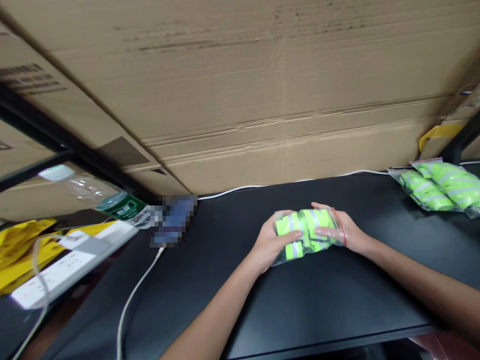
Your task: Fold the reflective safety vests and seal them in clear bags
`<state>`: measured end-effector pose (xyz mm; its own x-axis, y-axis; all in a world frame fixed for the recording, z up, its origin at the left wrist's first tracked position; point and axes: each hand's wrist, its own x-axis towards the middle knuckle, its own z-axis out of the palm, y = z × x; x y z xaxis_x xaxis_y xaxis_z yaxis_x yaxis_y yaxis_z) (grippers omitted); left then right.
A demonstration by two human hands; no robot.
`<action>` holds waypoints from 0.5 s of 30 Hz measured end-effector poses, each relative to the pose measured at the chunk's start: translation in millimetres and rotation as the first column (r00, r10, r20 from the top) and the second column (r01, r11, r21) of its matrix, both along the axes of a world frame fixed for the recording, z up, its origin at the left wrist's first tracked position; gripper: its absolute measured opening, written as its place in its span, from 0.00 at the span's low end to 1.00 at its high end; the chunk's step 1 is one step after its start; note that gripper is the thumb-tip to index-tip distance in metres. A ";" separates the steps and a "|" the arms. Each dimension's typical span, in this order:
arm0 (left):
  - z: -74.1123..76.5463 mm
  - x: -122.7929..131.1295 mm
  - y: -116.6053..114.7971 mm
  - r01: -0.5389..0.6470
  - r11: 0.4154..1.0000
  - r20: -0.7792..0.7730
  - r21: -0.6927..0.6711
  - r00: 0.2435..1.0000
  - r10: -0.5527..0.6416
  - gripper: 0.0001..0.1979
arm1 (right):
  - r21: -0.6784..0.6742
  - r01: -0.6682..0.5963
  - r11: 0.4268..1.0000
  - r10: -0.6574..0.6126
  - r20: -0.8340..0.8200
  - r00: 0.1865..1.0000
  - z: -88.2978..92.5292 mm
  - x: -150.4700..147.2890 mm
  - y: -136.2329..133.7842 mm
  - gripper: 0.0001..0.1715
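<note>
Live from here, both my hands are clamped on a clear zip bag point(309, 234) of neon-green reflective bands: the left hand point(270, 241) curls over one end, the right hand point(335, 226) wraps the red-edged end, and the fingers nearly meet, hiding part of the bands. I can't tell whether the bag touches the black table point(300, 305) beneath the grip. Off to the right sit two more bagged bundles point(437, 189); well left lie a plastic bottle point(84, 190), a white power strip point(63, 265) and a pixelated blur point(172, 220) I can't identify.
</note>
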<state>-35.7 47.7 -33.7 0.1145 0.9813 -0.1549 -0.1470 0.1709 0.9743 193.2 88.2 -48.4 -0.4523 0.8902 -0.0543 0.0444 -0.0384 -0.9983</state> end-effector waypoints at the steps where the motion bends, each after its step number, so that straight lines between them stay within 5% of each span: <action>1: -1.4 1.0 -1.2 -0.016 0.999 -0.030 0.050 0.999 0.017 0.27 | 0.004 -0.050 0.999 0.050 0.046 0.998 2.2 2.2 0.6 0.51; 6: -6.8 10.9 -5.3 -0.063 0.957 -0.139 0.282 0.985 0.105 0.23 | 0.014 -0.140 0.990 0.136 0.156 0.978 10.4 5.5 -1.7 0.58; 11: -5.8 23.4 -7.6 -0.182 0.862 -0.164 0.473 0.943 0.289 0.18 | 0.102 -0.033 0.994 0.035 -0.019 0.999 6.6 -7.5 -8.1 0.43; 15: -3.8 23.7 -7.8 -0.191 0.808 -0.224 0.557 0.902 0.368 0.20 | 0.041 -0.002 0.999 0.005 -0.093 0.996 8.4 -17.7 -10.8 0.59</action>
